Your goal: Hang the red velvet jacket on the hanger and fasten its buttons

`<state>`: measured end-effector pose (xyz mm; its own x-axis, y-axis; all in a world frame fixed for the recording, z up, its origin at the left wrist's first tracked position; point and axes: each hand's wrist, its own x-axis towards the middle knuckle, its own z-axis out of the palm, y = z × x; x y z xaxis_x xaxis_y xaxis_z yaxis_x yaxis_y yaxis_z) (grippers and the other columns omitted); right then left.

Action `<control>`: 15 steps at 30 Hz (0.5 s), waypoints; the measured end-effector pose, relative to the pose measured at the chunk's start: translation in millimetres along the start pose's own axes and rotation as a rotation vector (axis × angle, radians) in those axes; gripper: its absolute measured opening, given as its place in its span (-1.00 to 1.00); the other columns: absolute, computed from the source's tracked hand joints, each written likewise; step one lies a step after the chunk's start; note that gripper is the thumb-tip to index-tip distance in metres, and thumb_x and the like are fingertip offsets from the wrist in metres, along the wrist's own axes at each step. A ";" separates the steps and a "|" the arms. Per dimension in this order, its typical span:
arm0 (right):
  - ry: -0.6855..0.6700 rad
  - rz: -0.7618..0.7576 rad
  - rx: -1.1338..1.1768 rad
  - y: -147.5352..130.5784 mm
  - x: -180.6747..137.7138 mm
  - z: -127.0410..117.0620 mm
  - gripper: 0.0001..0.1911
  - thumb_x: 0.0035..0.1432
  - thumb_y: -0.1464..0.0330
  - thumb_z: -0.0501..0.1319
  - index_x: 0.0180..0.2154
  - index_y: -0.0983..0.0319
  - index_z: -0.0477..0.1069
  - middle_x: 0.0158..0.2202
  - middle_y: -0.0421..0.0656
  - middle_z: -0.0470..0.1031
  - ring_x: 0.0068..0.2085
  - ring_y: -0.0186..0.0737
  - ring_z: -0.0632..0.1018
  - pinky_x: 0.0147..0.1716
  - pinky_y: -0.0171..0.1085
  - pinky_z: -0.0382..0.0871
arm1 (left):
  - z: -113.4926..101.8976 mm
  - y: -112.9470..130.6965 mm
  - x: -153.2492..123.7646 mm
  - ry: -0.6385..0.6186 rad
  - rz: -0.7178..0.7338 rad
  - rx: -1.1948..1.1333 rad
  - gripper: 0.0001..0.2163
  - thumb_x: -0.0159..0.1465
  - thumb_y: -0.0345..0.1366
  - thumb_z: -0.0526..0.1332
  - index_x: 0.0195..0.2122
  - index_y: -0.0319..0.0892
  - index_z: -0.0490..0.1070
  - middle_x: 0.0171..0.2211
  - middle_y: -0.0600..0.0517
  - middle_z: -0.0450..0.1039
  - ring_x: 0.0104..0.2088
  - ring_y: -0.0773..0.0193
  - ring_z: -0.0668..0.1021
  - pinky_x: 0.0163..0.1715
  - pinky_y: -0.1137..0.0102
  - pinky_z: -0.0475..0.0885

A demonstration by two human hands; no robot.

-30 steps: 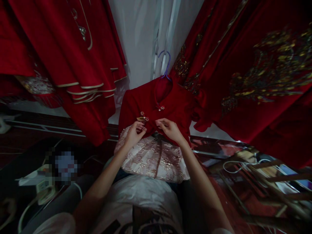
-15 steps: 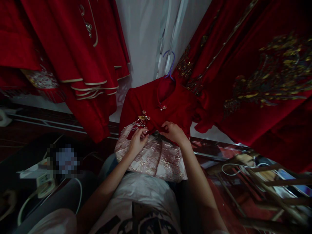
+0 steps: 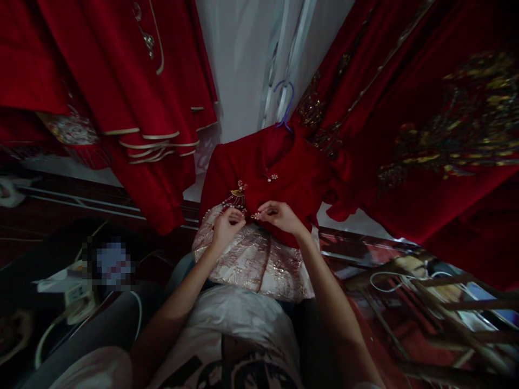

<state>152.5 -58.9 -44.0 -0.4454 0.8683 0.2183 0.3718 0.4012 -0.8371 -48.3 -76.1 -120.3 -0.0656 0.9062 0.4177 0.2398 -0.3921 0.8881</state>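
A red jacket (image 3: 231,159) with a pale gold brocade lower part (image 3: 279,265) lies across my lap on a purple hanger (image 3: 287,105). Its collar carries a small beaded button (image 3: 272,177). My right hand (image 3: 281,219) pinches a small gold-and-pearl beaded fastener (image 3: 255,216) at the front opening. Just left of it, my left hand (image 3: 227,227) has its fingers curled together at the jacket's front edge; what they hold is too small to make out. Above that hand sits a gold fan-shaped ornament (image 3: 238,192) with hanging bead strands.
Red garments with pale trim (image 3: 162,113) hang at the left. Another red garment with gold embroidery (image 3: 458,129) hangs at the right. A power strip (image 3: 79,302) with a white cable is at lower left. A wooden stool (image 3: 381,313) bearing a white cable stands at lower right.
My right hand has shifted slightly left and now shows the beaded fastener at its fingertips. My left hand has moved slightly left, with its fingers more curled. The jacket stays in place.
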 end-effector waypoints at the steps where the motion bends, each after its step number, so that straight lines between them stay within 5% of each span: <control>1: 0.035 -0.010 0.019 -0.5 1.6 3.7 -0.79 0.06 0.31 0.26 -0.25 0.29 0.47 -0.30 -0.10 0.58 -0.28 -0.29 0.58 -0.26 -0.32 0.46 | 0.9 -1.0 0.7 -0.004 -0.037 -0.068 -0.86 0.04 -0.40 0.24 -0.34 -0.19 0.41 -0.40 0.05 0.51 -0.40 0.33 0.56 -0.32 0.40 0.48; 9: 0.112 -0.018 -0.059 -6.2 6.2 29.9 -0.85 0.06 0.37 0.25 -0.28 0.27 0.47 -0.38 -0.15 0.56 -0.35 -0.33 0.56 -0.31 -0.35 0.45 | 7.5 -4.7 2.8 0.010 -0.137 -0.305 -0.86 -0.01 -0.33 0.28 -0.41 -0.23 0.43 -0.44 0.02 0.52 -0.40 0.33 0.56 -0.29 0.40 0.48; 15: 0.129 -0.007 -0.122 -5.8 5.5 22.4 -0.84 0.05 0.38 0.25 -0.27 0.27 0.48 -0.39 -0.15 0.55 -0.36 -0.33 0.56 -0.33 -0.36 0.44 | 10.1 -3.8 3.0 -0.002 -0.041 -0.134 -0.79 0.01 -0.41 0.26 -0.29 -0.19 0.42 -0.40 0.04 0.49 -0.40 0.34 0.55 -0.34 0.42 0.49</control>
<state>129.7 -63.0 -49.2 -0.3434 0.8923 0.2929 0.4689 0.4332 -0.7697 -39.6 -70.2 -124.4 -0.0708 0.9221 0.3805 0.1055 -0.3724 0.9221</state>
